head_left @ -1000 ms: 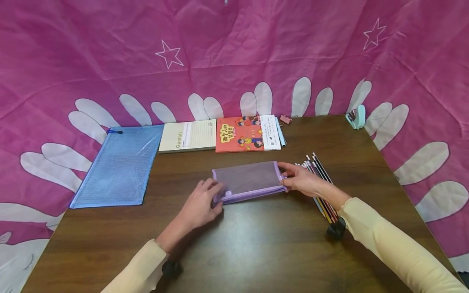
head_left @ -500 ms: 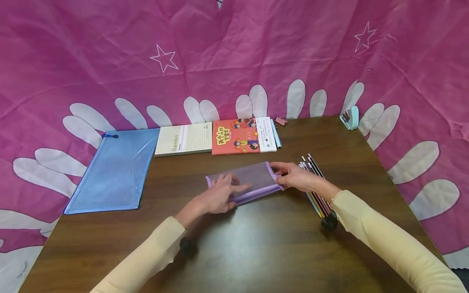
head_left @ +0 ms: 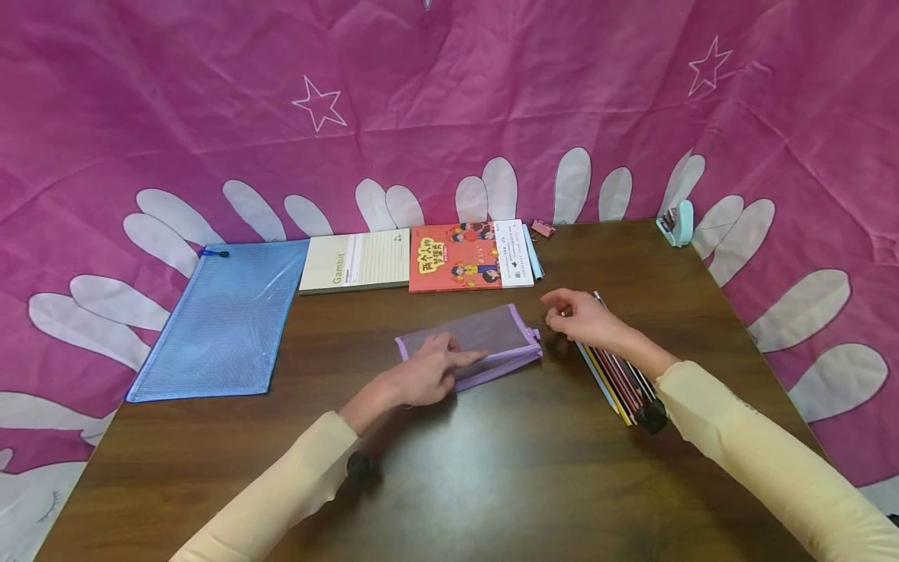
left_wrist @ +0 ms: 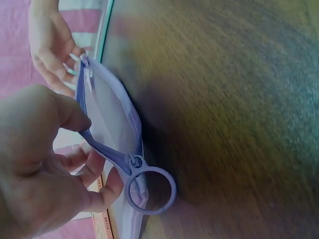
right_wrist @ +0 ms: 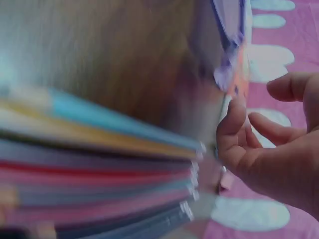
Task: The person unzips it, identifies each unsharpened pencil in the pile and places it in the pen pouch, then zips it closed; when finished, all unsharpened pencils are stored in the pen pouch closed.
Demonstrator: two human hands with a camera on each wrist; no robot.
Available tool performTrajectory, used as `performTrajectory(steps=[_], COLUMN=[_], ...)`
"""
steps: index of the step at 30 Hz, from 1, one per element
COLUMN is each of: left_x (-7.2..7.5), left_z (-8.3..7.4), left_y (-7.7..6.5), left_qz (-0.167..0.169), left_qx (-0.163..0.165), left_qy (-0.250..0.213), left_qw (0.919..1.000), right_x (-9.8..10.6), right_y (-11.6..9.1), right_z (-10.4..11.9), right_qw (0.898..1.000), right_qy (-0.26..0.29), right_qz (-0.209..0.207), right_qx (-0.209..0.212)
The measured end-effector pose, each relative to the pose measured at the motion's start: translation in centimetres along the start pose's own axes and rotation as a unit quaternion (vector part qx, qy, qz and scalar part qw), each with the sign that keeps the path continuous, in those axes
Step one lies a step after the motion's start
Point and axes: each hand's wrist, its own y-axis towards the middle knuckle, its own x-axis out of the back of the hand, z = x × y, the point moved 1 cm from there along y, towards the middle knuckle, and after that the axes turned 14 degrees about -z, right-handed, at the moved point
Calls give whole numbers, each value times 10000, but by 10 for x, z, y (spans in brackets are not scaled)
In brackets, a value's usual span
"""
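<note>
A purple mesh zip pouch (head_left: 477,332) lies at a slant in the middle of the table. My left hand (head_left: 430,373) holds it at the near left side; in the left wrist view the thumb (left_wrist: 75,115) pinches one edge of the mouth, which gapes wide. A purple ring (left_wrist: 174,191) hangs from the zip end beside the fingers. Just right of the pouch, my right hand (head_left: 586,318) is apart from it, over the eraser ends of a bundle of pencils (head_left: 612,381). Loosely bent fingers with nothing between them show in the right wrist view.
A blue mesh zip bag (head_left: 221,328) lies at the left. Along the back are a cream notebook (head_left: 379,257), a red book (head_left: 456,265), a pink binder clip (head_left: 543,228) and a mint-green stapler (head_left: 683,222). Pink cloth (head_left: 421,94) hangs behind the table.
My right hand has let go of the pouch's right end and moved over the pencils. The left hand has shifted right along the pouch, whose mouth now gapes wider.
</note>
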Motion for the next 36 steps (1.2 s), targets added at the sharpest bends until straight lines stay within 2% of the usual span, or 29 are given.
performTrajectory(steps=[4,11,15,20,24,31,36], left_x=[2,4,5,1,-1,-1,-3], left_z=[-2,-7,-10,-9,-8,-9,-10], left_y=[-2,-5,-6,-8,-9,-13,-14], left_qz=[-4,-142,-279,-699,-964,-1022,-1184], left_qx=[184,291,515,1003,1200,1212,1156], left_qy=[-76,2,-24,-141,-294,-558,-667], left_qw=[9998,9995,9983,9924,9877,9858,9840], right_x=[21,35,35,32,30,23,19], right_y=[-7,-22,-28,-33,-36,-37,-38], right_z=[-4,-13,-15,-17,-20,-23,-23], right_qw=[9976,9927,9929,9931,9930,9934,9889], right_qy=[-652,-1180,-1142,-1096,-1040,-1054,-1455], right_qz=[-87,245,328,222,161,64,-60], right_qx=[237,92,-74,-361,-530,-445,-284])
